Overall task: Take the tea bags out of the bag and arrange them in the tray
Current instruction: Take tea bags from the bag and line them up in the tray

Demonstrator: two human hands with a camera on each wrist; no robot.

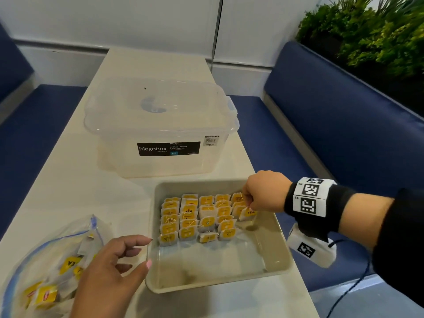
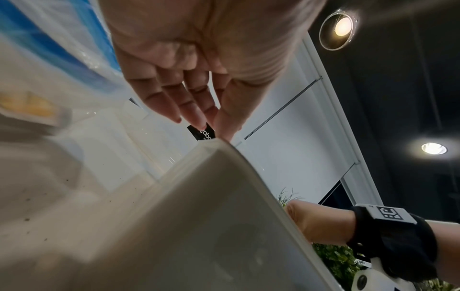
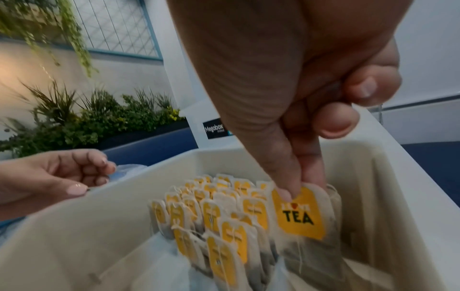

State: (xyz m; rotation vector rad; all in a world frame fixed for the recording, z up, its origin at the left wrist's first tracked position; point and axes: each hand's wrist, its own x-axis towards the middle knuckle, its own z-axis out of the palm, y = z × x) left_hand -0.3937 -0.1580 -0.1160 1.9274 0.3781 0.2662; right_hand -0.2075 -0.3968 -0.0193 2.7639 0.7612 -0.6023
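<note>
A beige tray [image 1: 206, 287] holds several rows of yellow-tagged tea bags [image 1: 197, 219] in its far half. At the right end of the rows my right hand [image 1: 249, 208] pinches one tea bag [image 1: 248, 214] by its top. In the right wrist view the pinched tea bag [image 3: 298, 216] reads "TEA" and hangs upright from my right hand [image 3: 298, 187] beside the standing tea bags [image 3: 211, 212]. My left hand [image 1: 149, 251] hovers with relaxed fingers at the tray's left rim and holds nothing. A clear zip bag [image 1: 46, 260] with more tea bags [image 1: 68, 263] lies at the lower left.
A clear lidded Megabox storage box [image 1: 160, 125] stands just behind the tray on the white table [image 1: 91, 203]. Blue bench seats [image 1: 321, 125] run along both sides. Green plants [image 1: 378, 31] sit behind the right bench. The tray's near half has no tea bags.
</note>
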